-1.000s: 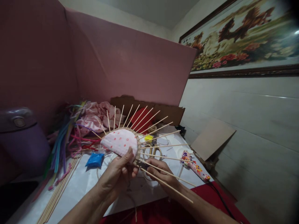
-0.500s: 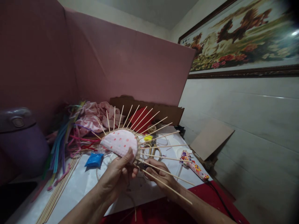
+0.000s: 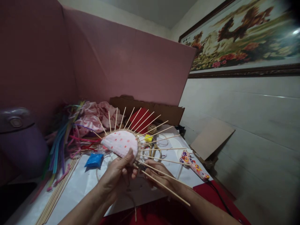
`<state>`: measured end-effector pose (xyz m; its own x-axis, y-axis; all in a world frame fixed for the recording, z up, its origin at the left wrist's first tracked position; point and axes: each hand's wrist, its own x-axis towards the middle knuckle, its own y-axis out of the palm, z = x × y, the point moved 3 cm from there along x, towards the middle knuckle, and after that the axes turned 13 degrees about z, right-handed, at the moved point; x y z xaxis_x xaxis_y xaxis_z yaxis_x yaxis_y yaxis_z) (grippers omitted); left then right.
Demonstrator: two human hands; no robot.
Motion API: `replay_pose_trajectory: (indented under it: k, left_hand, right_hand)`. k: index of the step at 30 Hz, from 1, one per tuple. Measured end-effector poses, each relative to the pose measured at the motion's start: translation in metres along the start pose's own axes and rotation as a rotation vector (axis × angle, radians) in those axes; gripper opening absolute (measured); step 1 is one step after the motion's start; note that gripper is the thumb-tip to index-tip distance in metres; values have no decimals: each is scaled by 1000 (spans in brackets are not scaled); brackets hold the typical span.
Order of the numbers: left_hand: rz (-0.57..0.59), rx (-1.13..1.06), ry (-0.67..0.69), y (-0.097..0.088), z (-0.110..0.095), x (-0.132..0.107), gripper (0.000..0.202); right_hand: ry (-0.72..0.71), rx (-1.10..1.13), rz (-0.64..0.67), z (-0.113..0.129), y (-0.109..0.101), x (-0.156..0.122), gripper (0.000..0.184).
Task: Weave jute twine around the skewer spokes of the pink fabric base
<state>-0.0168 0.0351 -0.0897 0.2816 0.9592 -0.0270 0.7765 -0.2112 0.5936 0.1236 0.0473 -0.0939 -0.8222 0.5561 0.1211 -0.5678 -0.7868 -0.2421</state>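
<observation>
A half-round piece covered in white cloth with pinkish-red dots [image 3: 120, 143] is in front of me, with thin wooden sticks [image 3: 150, 118] fanning out from its curved, twine-wrapped edge. My left hand [image 3: 119, 172] grips its lower right corner, thumb on top of the cloth and fingers beneath. Just right of that corner, my right hand [image 3: 159, 176] has its fingers curled under the lowest two sticks, beside a short dark strip [image 3: 141, 166] at the rim. Whatever its fingertips hold is hidden. Loose twine [image 3: 132, 200] hangs below the hands.
A floral glue gun [image 3: 194, 165] with a black cord lies at right. Behind the piece are gold-handled scissors [image 3: 154, 151], a yellow block [image 3: 148, 138] and a twine roll [image 3: 152, 128]. A blue packet [image 3: 94, 160], pipe cleaners [image 3: 58, 147], loose sticks [image 3: 57, 190] and a purple bottle [image 3: 22, 143] stand left.
The fan of sticks has tilted slightly, its right-hand sticks shifting a little. My right hand has moved slightly, and more of the dark strip shows. My left hand keeps its grip.
</observation>
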Motion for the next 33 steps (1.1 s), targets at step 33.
replay_pose_trajectory:
  k: [33]
  left_hand:
    - [-86,-45,-7,0,-4,-2,23]
  right_hand:
    - [341,-598,-321,-5,-44,-49,30]
